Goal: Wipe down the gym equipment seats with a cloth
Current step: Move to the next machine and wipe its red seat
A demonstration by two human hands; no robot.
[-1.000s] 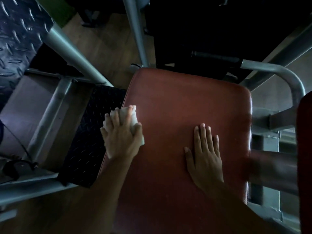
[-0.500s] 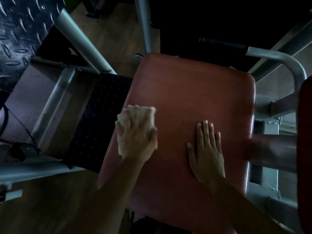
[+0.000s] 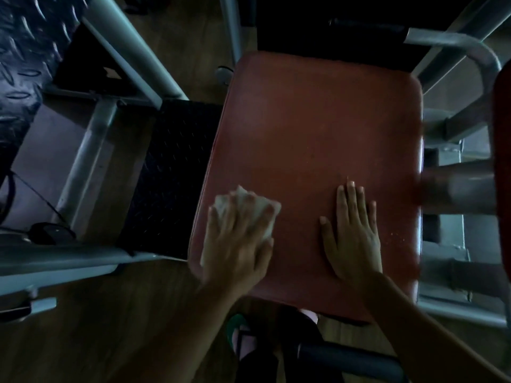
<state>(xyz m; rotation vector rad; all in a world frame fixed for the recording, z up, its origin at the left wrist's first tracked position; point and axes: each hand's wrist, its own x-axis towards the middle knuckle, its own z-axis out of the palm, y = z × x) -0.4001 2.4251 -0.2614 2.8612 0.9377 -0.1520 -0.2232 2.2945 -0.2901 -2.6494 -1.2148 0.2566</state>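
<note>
A red padded seat (image 3: 318, 139) fills the middle of the head view. My left hand (image 3: 237, 241) presses a crumpled white cloth (image 3: 262, 210) onto the seat's near left part; the cloth shows past my fingertips and is partly hidden under the palm. My right hand (image 3: 352, 233) lies flat on the seat's near right part, fingers together, holding nothing. Small pale specks dot the seat to the right of that hand.
Grey metal frame tubes (image 3: 132, 48) and a black tread plate (image 3: 166, 178) stand left of the seat. A curved grey handle (image 3: 475, 51) and more frame sit to the right. A second red pad (image 3: 503, 161) shows at the right edge. Wooden floor and my sandalled foot (image 3: 243, 344) lie below.
My left hand has slid the cloth from the seat's left edge toward the middle and nearer me. The view has shifted so the seat's near edge shows. My right hand stays flat.
</note>
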